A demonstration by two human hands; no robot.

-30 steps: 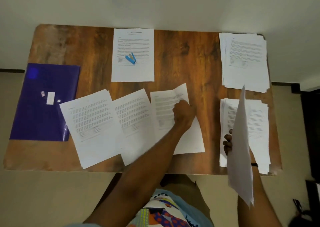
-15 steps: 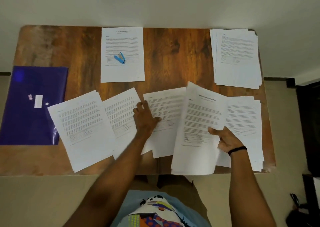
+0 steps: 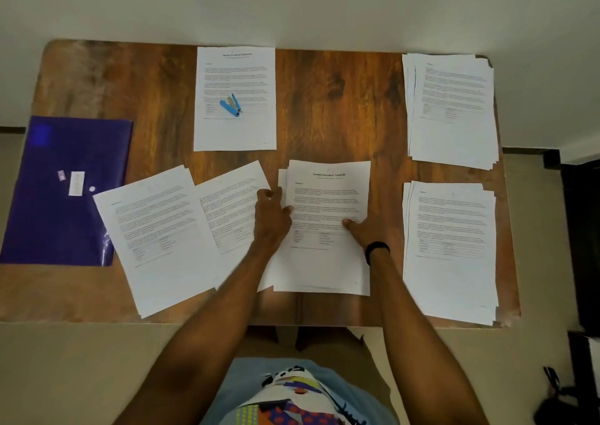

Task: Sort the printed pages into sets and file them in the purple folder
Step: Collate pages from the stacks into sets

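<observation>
The purple folder (image 3: 61, 194) lies shut at the table's left edge. Printed pages lie in several places: one pile (image 3: 156, 239) overlapping the folder's corner, a second (image 3: 227, 210) beside it, and a centre pile topped by a title page (image 3: 328, 197). My left hand (image 3: 271, 220) grips the centre pile's left edge, fingertips curled, thumb on top. My right hand (image 3: 360, 233) holds the title page near its right edge, thumb on the paper, fingers hidden. Two thicker stacks sit at the far right (image 3: 451, 109) and near right (image 3: 451, 249).
A single page (image 3: 235, 132) lies at the table's (image 3: 337, 100) back middle with a small blue stapler (image 3: 231, 105) on it. The wall runs right behind the table. A dark object (image 3: 581, 246) stands on the floor to the right.
My right hand brought the raised page down and left onto the centre pile, where it now lies flat. My left hand shifted to the pile's left edge and its fingers curled.
</observation>
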